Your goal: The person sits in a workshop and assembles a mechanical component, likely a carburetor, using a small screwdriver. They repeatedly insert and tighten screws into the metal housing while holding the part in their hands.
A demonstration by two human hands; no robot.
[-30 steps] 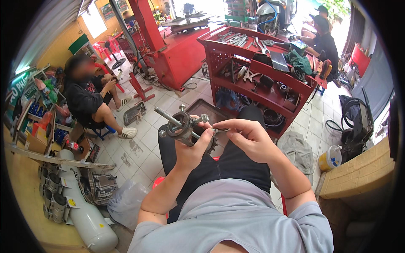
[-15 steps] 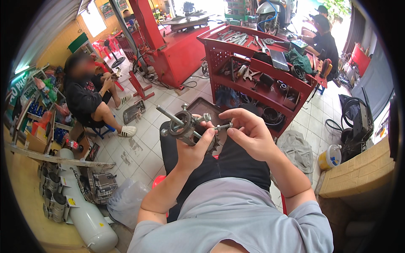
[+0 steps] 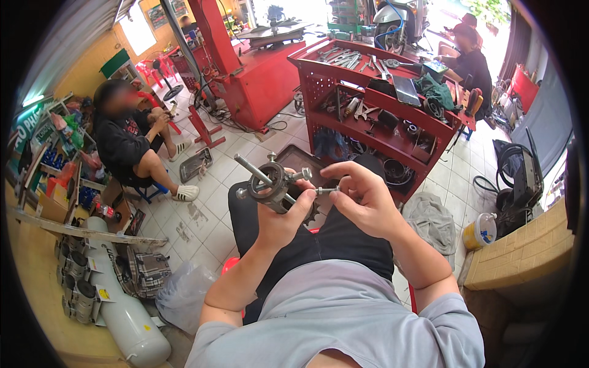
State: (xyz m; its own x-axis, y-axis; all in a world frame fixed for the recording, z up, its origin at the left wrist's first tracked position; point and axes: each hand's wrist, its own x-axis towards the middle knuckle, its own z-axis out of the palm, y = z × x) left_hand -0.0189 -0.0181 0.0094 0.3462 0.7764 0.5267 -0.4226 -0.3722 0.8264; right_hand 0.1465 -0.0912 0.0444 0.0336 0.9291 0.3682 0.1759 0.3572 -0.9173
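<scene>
A dark, ring-shaped metal tool [image 3: 257,195] with several bolts around its rim is held over my lap. A long steel rod [image 3: 250,168] passes through its middle. My left hand [image 3: 281,222] is wrapped round the tool's near side, thumb pointing right. Beside that thumb is a small bolt [image 3: 323,191], lying level, with what looks like a nut on it. My right hand [image 3: 366,199] pinches the bolt's right end between thumb and a finger, the other fingers curled above. Below the hands, a toothed metal edge [image 3: 316,216] shows in part.
Beyond my knees lies a dark metal tray [image 3: 293,149]. A red tool cart [image 3: 380,132] loaded with wrenches stands ahead. One person [image 3: 132,135] sits at left, another [image 3: 472,64] at far right. A grey tank [image 3: 126,306] lies at lower left; a bucket [image 3: 480,230] stands right.
The ring-shaped tool has shifted slightly right and down with my left hand. My right fingers have moved over the bolt's end, which showed before.
</scene>
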